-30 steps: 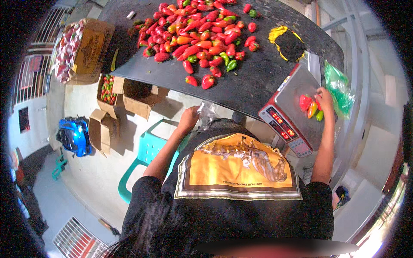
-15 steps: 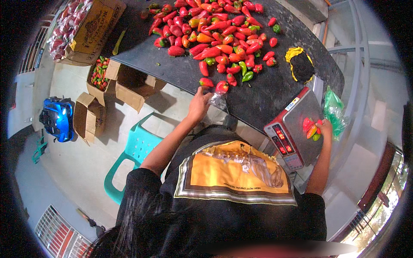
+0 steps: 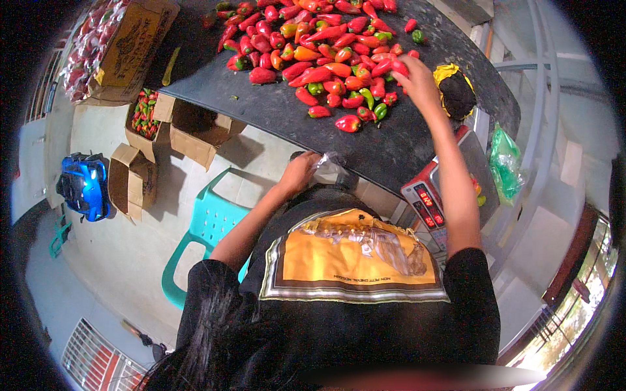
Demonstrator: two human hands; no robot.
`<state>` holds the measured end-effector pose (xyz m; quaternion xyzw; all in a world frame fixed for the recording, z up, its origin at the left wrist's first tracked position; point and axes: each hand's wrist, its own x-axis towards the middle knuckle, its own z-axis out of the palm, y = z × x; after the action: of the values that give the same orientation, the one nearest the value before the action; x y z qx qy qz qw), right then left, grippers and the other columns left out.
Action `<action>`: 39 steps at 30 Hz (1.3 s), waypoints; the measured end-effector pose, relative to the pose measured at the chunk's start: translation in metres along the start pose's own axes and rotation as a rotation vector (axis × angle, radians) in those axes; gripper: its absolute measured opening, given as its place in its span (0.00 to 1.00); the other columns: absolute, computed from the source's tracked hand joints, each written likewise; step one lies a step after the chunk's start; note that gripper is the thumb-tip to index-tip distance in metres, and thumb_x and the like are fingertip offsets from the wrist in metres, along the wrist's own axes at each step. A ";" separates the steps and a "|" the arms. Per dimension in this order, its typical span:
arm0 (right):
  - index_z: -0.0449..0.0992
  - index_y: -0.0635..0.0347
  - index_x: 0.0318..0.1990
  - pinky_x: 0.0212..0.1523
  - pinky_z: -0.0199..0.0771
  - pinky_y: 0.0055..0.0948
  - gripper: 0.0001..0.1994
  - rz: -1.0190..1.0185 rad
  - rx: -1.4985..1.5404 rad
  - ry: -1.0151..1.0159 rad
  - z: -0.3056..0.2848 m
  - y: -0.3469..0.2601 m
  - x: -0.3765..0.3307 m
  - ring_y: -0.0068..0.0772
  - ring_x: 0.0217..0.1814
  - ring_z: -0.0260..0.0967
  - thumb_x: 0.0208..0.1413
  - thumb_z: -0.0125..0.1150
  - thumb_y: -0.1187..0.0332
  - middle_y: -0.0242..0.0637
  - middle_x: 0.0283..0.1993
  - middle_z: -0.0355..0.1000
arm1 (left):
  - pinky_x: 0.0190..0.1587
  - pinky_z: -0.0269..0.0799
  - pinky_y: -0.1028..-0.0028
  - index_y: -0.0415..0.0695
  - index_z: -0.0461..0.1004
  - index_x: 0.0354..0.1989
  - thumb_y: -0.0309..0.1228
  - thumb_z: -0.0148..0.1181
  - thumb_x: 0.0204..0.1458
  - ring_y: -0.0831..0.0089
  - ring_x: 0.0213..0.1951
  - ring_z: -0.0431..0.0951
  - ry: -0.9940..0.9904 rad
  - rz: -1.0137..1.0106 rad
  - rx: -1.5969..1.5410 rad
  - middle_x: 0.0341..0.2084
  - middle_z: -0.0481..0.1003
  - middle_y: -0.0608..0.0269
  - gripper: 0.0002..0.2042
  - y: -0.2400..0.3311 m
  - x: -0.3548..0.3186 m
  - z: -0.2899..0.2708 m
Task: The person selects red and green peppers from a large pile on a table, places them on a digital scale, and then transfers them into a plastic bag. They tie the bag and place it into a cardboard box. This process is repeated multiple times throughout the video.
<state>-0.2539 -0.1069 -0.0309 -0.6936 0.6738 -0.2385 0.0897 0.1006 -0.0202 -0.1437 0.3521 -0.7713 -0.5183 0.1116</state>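
Note:
A broad pile of red peppers (image 3: 326,52), with some orange and green ones, covers much of the black table (image 3: 261,104). At the pile's right edge, my right hand (image 3: 419,81) has its thumb and fingers around a red pepper (image 3: 400,68). My left hand (image 3: 300,172) is closed on a clear plastic bag (image 3: 331,161) at the table's near edge. Partly behind my right forearm stands a red digital scale (image 3: 427,203) with a lit display. A few peppers (image 3: 479,193) lie on its pan, mostly hidden by that arm.
A green plastic bag (image 3: 505,166) lies right of the scale, and a black-and-yellow bundle (image 3: 455,91) beyond it. Left of the table are cardboard boxes (image 3: 195,133), a large carton of wrapped produce (image 3: 127,55), a teal chair (image 3: 207,221) and a blue bag (image 3: 86,186).
My right hand has left the peppers on the scale and moved up and left to the pile. My left hand has drawn slightly back from the nearest peppers, still with the plastic bag.

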 end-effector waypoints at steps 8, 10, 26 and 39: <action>0.69 0.61 0.43 0.46 0.65 0.42 0.14 -0.132 -0.124 0.092 0.081 -0.055 0.013 0.48 0.46 0.64 0.48 0.59 0.69 0.44 0.41 0.67 | 0.47 0.67 0.58 0.39 0.73 0.42 0.23 0.53 0.46 0.46 0.45 0.71 0.125 -0.100 0.022 0.41 0.72 0.46 0.13 -0.007 -0.013 -0.007; 0.69 0.61 0.41 0.47 0.64 0.41 0.13 -0.354 -0.143 -0.064 0.094 -0.069 -0.036 0.45 0.44 0.63 0.46 0.59 0.70 0.43 0.40 0.66 | 0.47 0.67 0.58 0.39 0.72 0.43 0.22 0.54 0.45 0.46 0.45 0.70 0.170 -0.099 -0.021 0.41 0.71 0.46 0.14 -0.010 -0.012 -0.006; 0.70 0.60 0.41 0.46 0.64 0.40 0.10 0.077 -0.170 0.137 0.151 -0.084 -0.120 0.43 0.46 0.64 0.51 0.48 0.71 0.40 0.37 0.66 | 0.41 0.68 0.55 0.35 0.71 0.37 0.26 0.52 0.47 0.43 0.38 0.73 0.126 -0.260 0.025 0.31 0.74 0.42 0.09 -0.010 0.032 0.024; 0.67 0.60 0.45 0.49 0.67 0.46 0.15 0.316 0.158 -0.089 0.181 -0.032 -0.126 0.58 0.50 0.64 0.51 0.56 0.65 0.57 0.48 0.61 | 0.25 0.68 0.68 0.34 0.75 0.33 0.32 0.51 0.56 0.73 0.22 0.74 -0.014 -0.142 -0.201 0.18 0.74 0.57 0.12 -0.019 0.099 0.044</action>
<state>-0.1410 -0.0169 -0.2003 -0.5797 0.7489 -0.2429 0.2099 0.0134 -0.0581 -0.1989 0.3892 -0.6892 -0.6022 0.1040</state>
